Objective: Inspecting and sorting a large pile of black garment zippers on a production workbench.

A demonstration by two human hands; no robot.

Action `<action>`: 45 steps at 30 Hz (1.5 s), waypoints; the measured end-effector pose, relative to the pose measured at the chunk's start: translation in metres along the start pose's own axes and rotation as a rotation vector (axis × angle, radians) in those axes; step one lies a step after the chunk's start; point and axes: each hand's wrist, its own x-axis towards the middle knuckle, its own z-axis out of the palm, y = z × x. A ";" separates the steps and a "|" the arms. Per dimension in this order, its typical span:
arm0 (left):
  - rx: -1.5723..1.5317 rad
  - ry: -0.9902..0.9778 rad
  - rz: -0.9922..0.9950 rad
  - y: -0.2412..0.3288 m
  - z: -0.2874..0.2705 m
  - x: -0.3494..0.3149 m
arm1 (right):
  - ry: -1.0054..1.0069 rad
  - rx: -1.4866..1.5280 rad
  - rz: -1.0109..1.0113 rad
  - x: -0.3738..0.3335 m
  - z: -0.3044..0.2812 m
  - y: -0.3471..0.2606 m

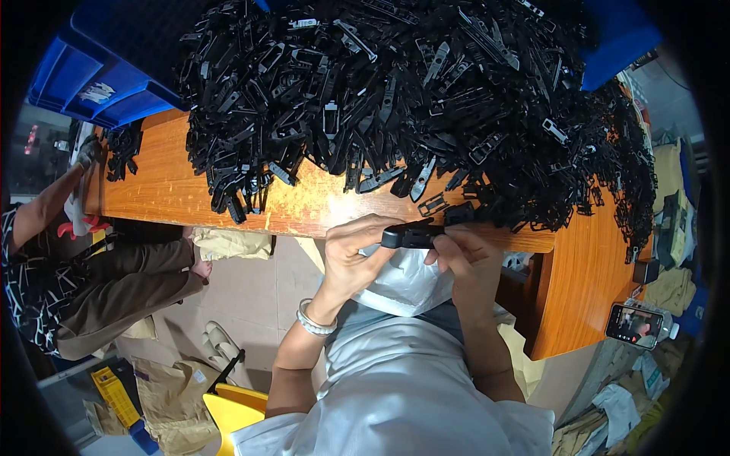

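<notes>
Just in front of the table's near edge, both my hands hold one black elongated plastic part [411, 236]. My left hand [350, 257] grips its left end between thumb and fingers, and a pale bracelet circles that wrist. The fingers of my right hand [469, 260] pinch its right end. Below the hands a white plastic bag [408, 287] lies over my lap. A large heap of loose black plastic parts [365, 99] covers much of the wooden table [163, 178], reaching close to my hands. One thin black frame piece [433, 204] lies just beyond the held part.
Blue crates [114, 110] stand at the far left, and a blue bin [620, 42] at the far right. A phone [637, 325] rests by the table's right edge. At left sits another person [129, 292]. Beside me are a yellow chair [232, 416] and slippers [220, 342].
</notes>
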 end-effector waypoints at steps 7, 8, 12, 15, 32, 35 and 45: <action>-0.377 -0.119 -0.554 0.012 0.002 0.004 | -0.127 -0.390 -0.335 0.002 -0.013 0.016; -0.403 -0.142 -0.589 0.012 0.002 0.006 | -0.128 -0.390 -0.338 0.000 -0.013 0.017; -0.446 -0.140 -0.414 0.012 0.005 0.004 | -0.087 -0.120 -0.190 -0.001 -0.006 0.010; -0.525 -0.194 -0.491 0.011 0.003 0.005 | -0.100 -0.008 -0.126 0.002 -0.004 0.004; 1.312 -0.045 0.757 0.020 -0.063 0.212 | -0.006 0.101 -0.113 -0.003 -0.030 0.009; 0.736 0.196 0.543 0.025 -0.060 0.184 | -0.031 0.098 -0.130 0.002 -0.028 0.009; 0.074 -0.502 -0.240 0.038 -0.034 0.048 | -0.128 0.020 -0.222 0.006 -0.020 -0.005</action>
